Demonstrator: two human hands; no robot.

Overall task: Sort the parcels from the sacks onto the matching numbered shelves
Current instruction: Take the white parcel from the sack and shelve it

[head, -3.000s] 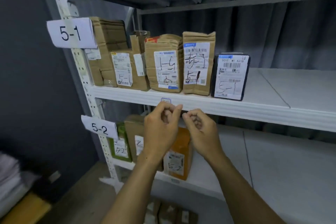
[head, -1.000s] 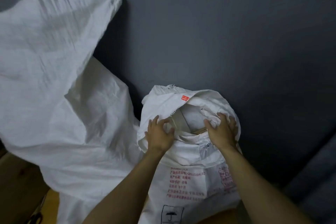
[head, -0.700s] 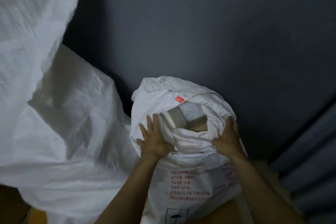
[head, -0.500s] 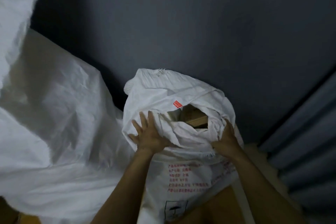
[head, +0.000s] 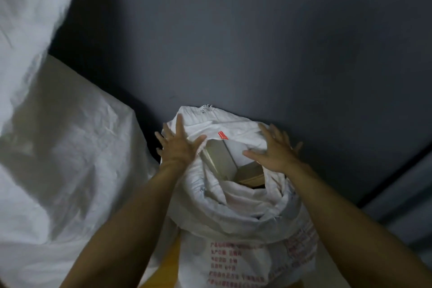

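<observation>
A white woven sack (head: pixel 243 217) with red print stands against the dark wall, its rim rolled down. Inside its mouth I see cardboard parcels (head: pixel 222 159), one pale box upright and a brown one lower right. My left hand (head: pixel 180 145) lies with spread, straight fingers on the sack's left rim. My right hand (head: pixel 273 149) lies spread on the right rim, fingers straight. Neither hand holds a parcel.
A larger white sack (head: pixel 63 159) bulges at the left, with more white sacking above it. A dark grey wall (head: pixel 233 42) stands right behind the sacks. Grey curtain folds (head: pixel 402 194) show at the right edge. A strip of yellowish floor (head: pixel 168 264) shows below.
I turned from the shelves to the sack. Both hands pushed the sack's rim down, then moved up to the back rim with fingers spread. More of the parcels inside shows now.
</observation>
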